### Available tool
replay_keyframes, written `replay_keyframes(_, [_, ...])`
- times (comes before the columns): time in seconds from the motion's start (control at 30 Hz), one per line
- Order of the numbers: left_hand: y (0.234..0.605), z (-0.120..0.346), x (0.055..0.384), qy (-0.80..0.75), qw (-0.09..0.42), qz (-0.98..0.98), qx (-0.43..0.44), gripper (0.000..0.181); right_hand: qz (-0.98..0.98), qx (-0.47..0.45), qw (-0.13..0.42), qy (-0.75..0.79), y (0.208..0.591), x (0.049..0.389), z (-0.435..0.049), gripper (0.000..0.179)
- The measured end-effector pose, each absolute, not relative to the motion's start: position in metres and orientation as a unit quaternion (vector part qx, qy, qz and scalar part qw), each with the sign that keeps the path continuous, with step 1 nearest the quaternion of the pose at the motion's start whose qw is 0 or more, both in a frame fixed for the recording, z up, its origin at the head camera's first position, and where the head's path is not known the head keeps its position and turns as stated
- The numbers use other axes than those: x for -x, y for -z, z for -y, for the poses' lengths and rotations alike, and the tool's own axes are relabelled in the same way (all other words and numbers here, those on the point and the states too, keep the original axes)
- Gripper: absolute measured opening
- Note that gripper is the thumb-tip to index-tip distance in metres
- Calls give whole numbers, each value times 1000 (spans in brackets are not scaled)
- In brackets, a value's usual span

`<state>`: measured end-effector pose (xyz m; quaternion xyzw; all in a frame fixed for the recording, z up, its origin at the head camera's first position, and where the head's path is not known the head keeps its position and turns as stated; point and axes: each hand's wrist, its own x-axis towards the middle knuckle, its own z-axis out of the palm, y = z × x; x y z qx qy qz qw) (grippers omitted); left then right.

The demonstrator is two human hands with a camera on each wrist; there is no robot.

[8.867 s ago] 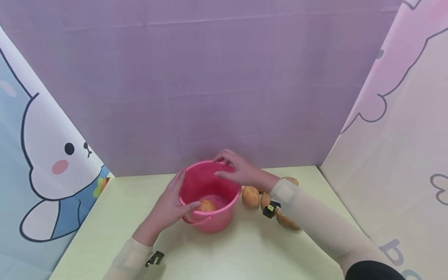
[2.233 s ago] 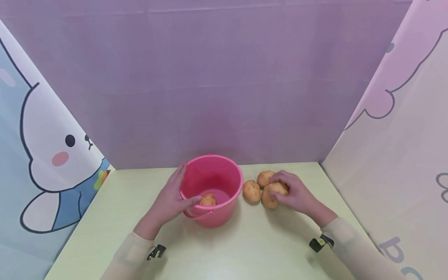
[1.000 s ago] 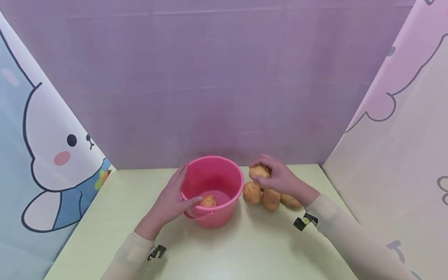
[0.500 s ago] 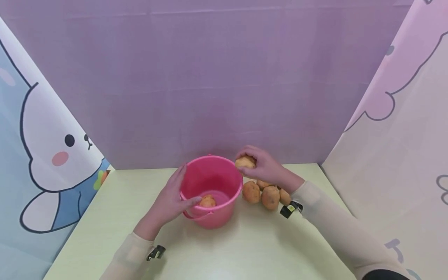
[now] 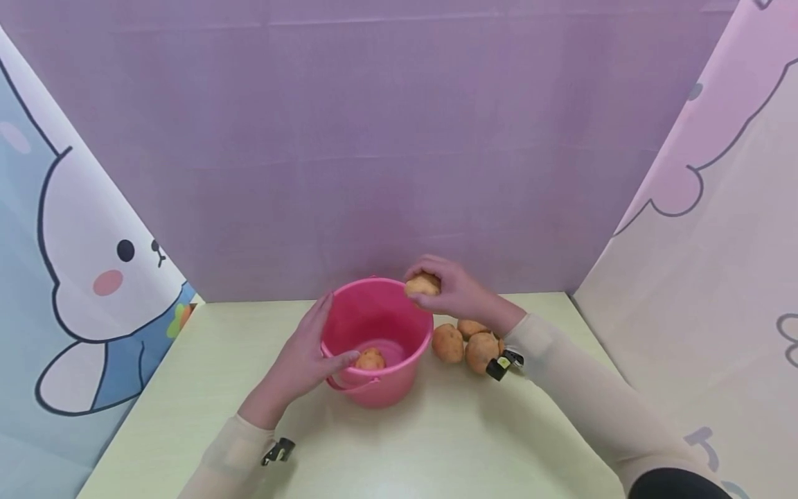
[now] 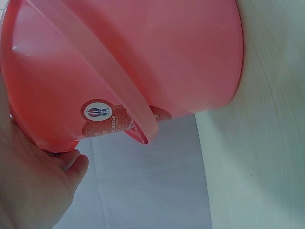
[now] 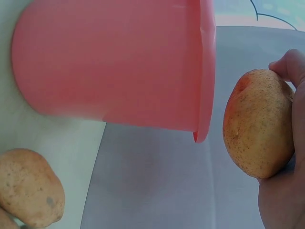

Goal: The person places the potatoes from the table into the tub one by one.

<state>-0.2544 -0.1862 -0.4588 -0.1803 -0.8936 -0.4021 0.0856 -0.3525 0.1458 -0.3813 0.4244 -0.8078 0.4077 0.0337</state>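
A pink bucket (image 5: 383,388) stands upright on the table, one potato (image 5: 370,358) lying at its bottom. At its left side my left hand (image 5: 305,353) holds the rim, the thumb reaching over the near edge. In the left wrist view, that hand's fingertips (image 6: 76,169) show right at the rim. My right hand (image 5: 451,287) grips another potato (image 7: 259,124) between thumb and fingers. This potato is up at rim height, overlapping the bucket's right rear edge in the head view, and a small gap separates it from the rim in the right wrist view.
Several loose potatoes (image 5: 447,344) lie to the right of the bucket, some partly hidden under my right forearm. The bucket's handle (image 6: 105,62) hangs down its side. A purple wall (image 5: 386,152) rises behind the pale table (image 5: 399,450), with printed panels left and right.
My right hand picked up a potato from the pile, lifted it and carried it left to the bucket's rim. The left hand has stayed on the bucket throughout.
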Motion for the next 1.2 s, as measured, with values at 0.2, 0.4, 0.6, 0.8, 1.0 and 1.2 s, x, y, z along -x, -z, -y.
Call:
replay_keyframes(0.2, [460, 185, 255, 415, 88, 886, 187, 123, 799, -439, 36, -409, 381, 356, -137, 31])
replay_keyframes(0.4, [461, 186, 256, 414, 91, 885, 193, 122, 797, -451, 43, -400, 379, 358, -127, 29])
replay_keyframes(0.6, [459, 185, 255, 412, 96, 884, 198, 121, 796, -460, 43, -391, 379, 362, -120, 29])
replay_keyframes(0.8, [458, 185, 255, 415, 91, 884, 196, 121, 801, -466, 33, -374, 377, 363, -114, 28])
replay_keyframes(1.0, [458, 186, 255, 409, 93, 887, 195, 122, 806, -474, 34, -354, 376, 366, -107, 28])
replay_keyframes(1.2, [457, 185, 255, 413, 91, 885, 195, 122, 800, -482, 24, -358, 374, 366, -100, 28])
